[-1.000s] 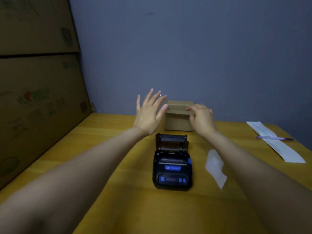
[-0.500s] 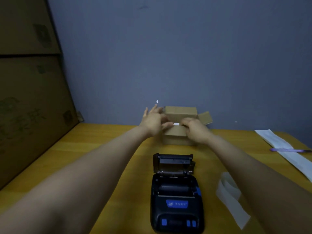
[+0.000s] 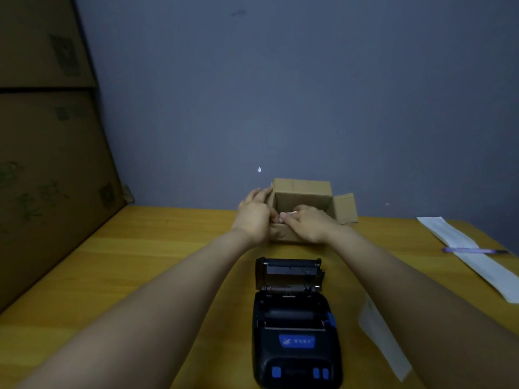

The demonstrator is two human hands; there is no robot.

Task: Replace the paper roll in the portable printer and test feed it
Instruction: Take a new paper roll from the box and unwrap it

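A: Where is the new roll (image 3: 289, 214)?

B: Down in the box (image 3: 302, 192) at the back of the table (image 3: 140, 262), past the printer (image 3: 292, 327). Only a sliver of white shows between the two hands, so it is probably the roll, not certainly.

A: And the hands?

B: The right hand (image 3: 307, 226) reaches into the box, fingers curled toward that white bit; whether they have closed on it cannot be told. The left hand (image 3: 254, 217) lies flat against the box's left side, fingers bent over the rim, steadying it and holding nothing else.

A: How should the roll handle?

B: Likely light, stiff across its width, smooth on the outside, and prone to unwinding if the loose end is free. Best pinched by its two flat ends, or wrapped round the barrel with a thumb on the tail.

A: What else do the containers hold?

B: The box's flaps stand open; the rest of its inside is hidden. The printer's lid is up and its paper bay looks empty. A paper strip (image 3: 382, 338) lies just right of it
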